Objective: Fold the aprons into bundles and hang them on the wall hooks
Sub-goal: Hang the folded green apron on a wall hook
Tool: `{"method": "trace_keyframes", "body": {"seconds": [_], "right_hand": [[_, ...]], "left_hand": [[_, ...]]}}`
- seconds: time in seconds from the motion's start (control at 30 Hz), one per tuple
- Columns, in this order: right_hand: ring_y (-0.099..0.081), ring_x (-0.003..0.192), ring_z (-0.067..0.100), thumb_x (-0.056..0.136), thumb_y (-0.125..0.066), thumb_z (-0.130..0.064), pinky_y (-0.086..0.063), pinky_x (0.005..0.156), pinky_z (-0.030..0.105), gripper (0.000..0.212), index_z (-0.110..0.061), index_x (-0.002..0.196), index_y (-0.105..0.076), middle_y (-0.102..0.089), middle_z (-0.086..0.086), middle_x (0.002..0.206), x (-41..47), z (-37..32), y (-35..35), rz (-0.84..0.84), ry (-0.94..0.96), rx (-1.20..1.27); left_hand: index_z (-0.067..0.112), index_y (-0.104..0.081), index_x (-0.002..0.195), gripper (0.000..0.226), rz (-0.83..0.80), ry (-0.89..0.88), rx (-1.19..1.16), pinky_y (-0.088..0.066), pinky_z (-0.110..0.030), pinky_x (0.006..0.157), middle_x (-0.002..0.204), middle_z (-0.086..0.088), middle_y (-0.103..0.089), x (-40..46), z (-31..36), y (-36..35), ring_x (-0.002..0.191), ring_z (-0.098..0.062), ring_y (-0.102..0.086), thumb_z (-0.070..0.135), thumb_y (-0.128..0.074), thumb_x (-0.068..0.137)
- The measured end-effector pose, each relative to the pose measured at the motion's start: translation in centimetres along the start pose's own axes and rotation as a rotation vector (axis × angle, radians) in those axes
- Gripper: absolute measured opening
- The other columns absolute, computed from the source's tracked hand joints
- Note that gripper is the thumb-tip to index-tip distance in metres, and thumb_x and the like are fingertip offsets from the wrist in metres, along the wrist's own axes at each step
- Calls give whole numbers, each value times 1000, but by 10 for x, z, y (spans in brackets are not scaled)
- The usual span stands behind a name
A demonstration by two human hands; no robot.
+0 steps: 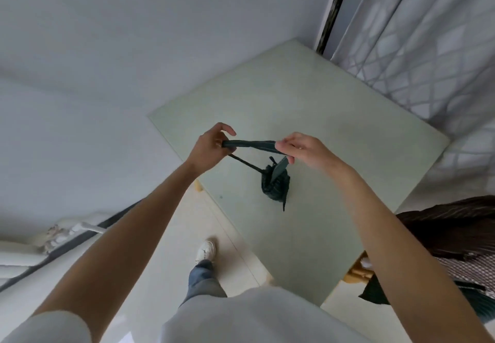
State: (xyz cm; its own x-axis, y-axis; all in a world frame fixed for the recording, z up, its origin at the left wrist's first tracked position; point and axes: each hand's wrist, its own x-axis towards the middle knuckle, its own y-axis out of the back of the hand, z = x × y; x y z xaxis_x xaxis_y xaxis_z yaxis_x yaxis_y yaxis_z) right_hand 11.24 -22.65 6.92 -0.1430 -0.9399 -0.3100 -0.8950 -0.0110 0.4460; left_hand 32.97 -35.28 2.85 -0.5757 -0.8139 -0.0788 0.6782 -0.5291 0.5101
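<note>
Holding: both hands keep a dark green strap stretched level between them, above the table.
Left hand: thumb and curled fingers pinch the strap's left end; the forefinger arches up, clear of the cloth.
Right hand: fingers curled, pinching the strap's right end, with a flat piece of strap poking out beneath them.
Apron bundle: dark green, rolled tight, hanging from the strap below and between the hands, over the pale green tabletop; whether it touches the top, I cannot tell.
Thin cord: runs slanting from the left hand down to the bundle.
Other cloth: dark brown, striped, at the table's right edge.
Writing: none that can be read.
</note>
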Motion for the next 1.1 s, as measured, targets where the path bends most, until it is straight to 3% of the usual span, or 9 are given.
{"method": "trace_keyframes", "body": {"seconds": [0.1,0.23,0.3,0.37,0.47,0.63,0.83,1.0,1.1], "right_hand": [[-53,70,-6,78,-75,-27,-37,74,16,24,-18,99,-66,-57,-12,100,25,-45,-5,-58,103,53],[-52,69,13,77,-72,-25,-40,76,30,23,-6,76,-59,-58,2,70,54,-108,-22,13,262,176],[-50,59,13,83,-68,-16,-48,77,38,17,-9,75,-54,-55,-3,58,74,-149,-34,116,335,262],[-45,52,10,86,-64,-7,-51,70,34,12,-9,81,-54,-51,-8,54,90,-186,-43,216,401,336],[-48,55,14,86,-64,-8,-48,62,29,12,-15,90,-56,-54,-1,67,124,-253,-56,309,562,350],[-63,75,23,78,-67,-7,-53,76,37,15,-18,81,-58,-66,8,88,174,-371,-76,271,833,310],[-67,82,9,77,-72,0,-50,79,20,16,-13,81,-64,-68,0,87,218,-479,-82,213,1022,179],[-64,70,8,75,-76,-8,-56,71,36,17,-17,83,-63,-65,-8,76,241,-558,-94,386,1239,43],[-64,70,8,78,-73,-12,-55,68,35,11,-11,82,-63,-63,-11,74,249,-601,-104,523,1407,-50]], "left_hand": [[25,-58,84,18,24,-107,-140,-42,-28,72,77,-1,-60,17,31,40,72,-15,-55,8,-62,86],[21,-60,87,5,-59,-283,-84,-46,-28,74,80,3,-62,31,71,97,75,-15,-57,17,-62,88],[20,-59,90,6,-33,-340,-60,-47,-29,73,81,2,-63,40,83,139,74,-17,-57,17,-63,87],[22,-56,95,16,-1,-352,-45,-46,-30,73,81,5,-61,44,90,178,71,-13,-56,13,-66,85],[20,-50,101,31,8,-368,-76,-47,-29,72,85,5,-58,44,100,253,70,-11,-55,6,-69,81],[17,-53,96,22,-1,-463,-95,-48,-25,73,95,-1,-62,32,119,367,78,-17,-56,5,-67,83],[17,-67,97,18,276,-532,-178,-51,-25,71,87,8,-68,40,134,462,83,-9,-62,7,-52,93],[15,-66,96,23,458,-587,-148,-47,-17,70,86,6,-68,44,153,532,73,-4,-59,0,-48,94],[11,-65,98,25,621,-601,-156,-43,-12,66,88,1,-66,45,163,565,65,-2,-54,-3,-45,93]]}}
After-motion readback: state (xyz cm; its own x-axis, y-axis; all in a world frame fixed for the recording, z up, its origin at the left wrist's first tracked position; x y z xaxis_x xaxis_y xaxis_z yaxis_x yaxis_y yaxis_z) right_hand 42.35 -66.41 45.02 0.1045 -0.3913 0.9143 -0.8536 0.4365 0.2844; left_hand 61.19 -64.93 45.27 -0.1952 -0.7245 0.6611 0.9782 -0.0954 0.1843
